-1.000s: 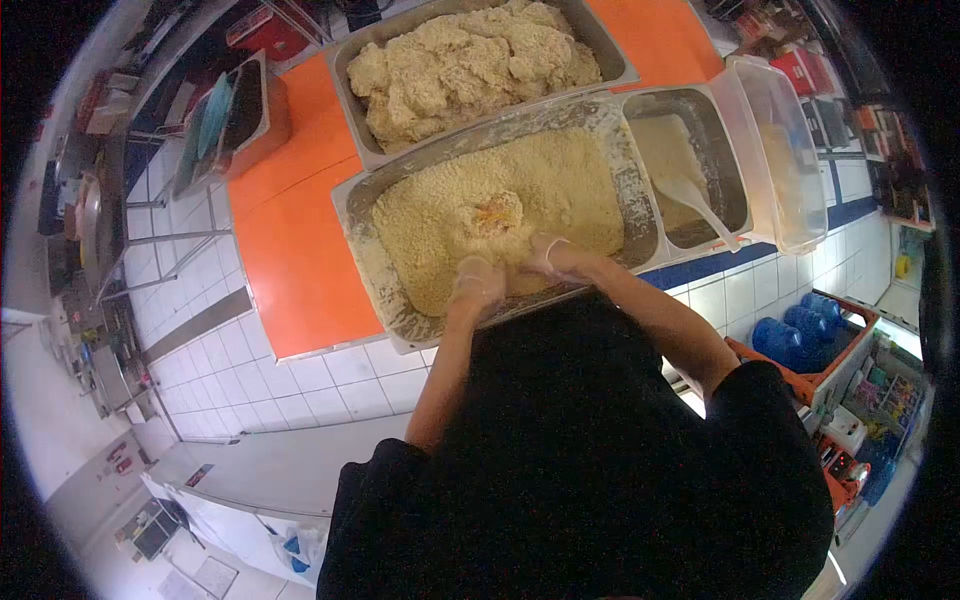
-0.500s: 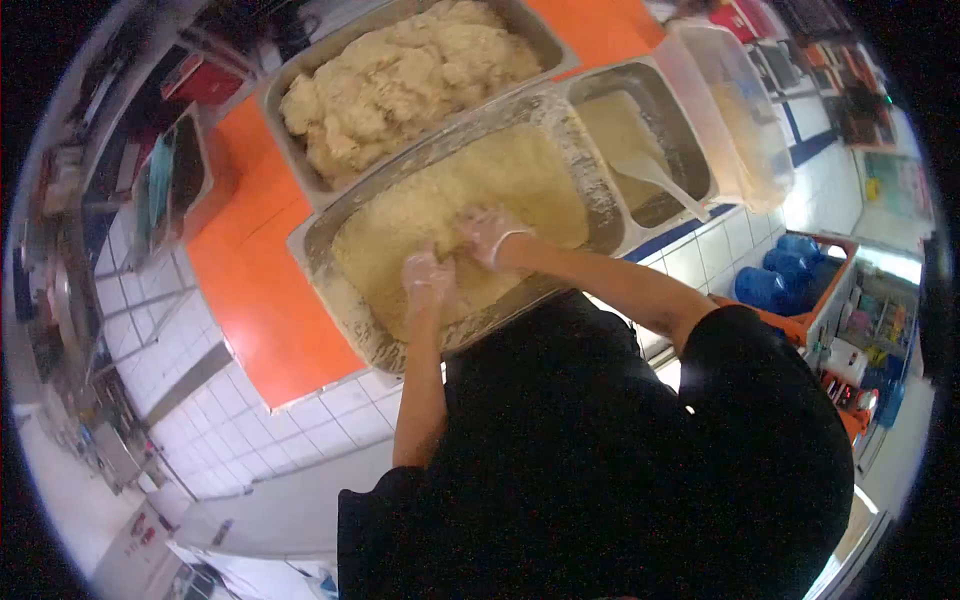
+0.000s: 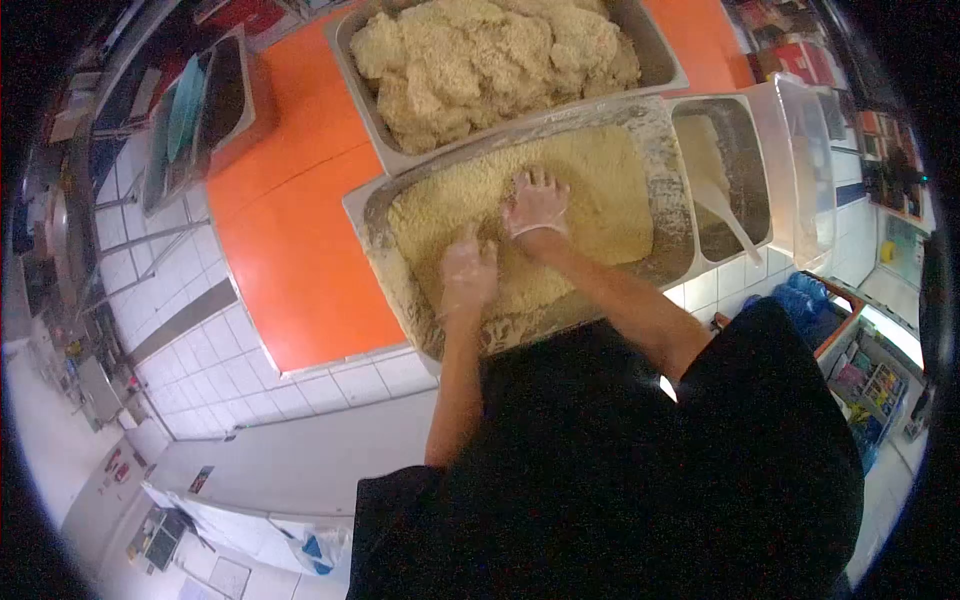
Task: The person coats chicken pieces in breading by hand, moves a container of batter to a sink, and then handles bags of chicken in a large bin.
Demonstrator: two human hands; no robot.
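Note:
Both my hands wear thin clear gloves and are inside a large metal pan [image 3: 672, 190] of yellowish breading crumbs [image 3: 610, 175]. My right hand [image 3: 539, 203] lies palm down on the crumbs near the middle, fingers spread. Lower and to its left, my left hand [image 3: 469, 272] rests in the crumbs with its fingers pointing away from me; its fingertips are partly hidden. Whether a piece of food lies beneath either palm cannot be seen. Behind this pan stands another metal pan [image 3: 395, 150], heaped with breaded pieces [image 3: 500, 65].
A smaller metal pan [image 3: 745, 190] on the right holds pale batter and a light-handled utensil [image 3: 728, 210]. Beside it stands a clear plastic tub [image 3: 800, 170]. The orange counter [image 3: 310, 260] extends left, with another metal container [image 3: 235, 100] beyond it.
My right hand has turned to point away from me and now lies flatter, fingers spread. My left hand stays close beside it. The camera view has shifted, moving the pans rightward in the picture.

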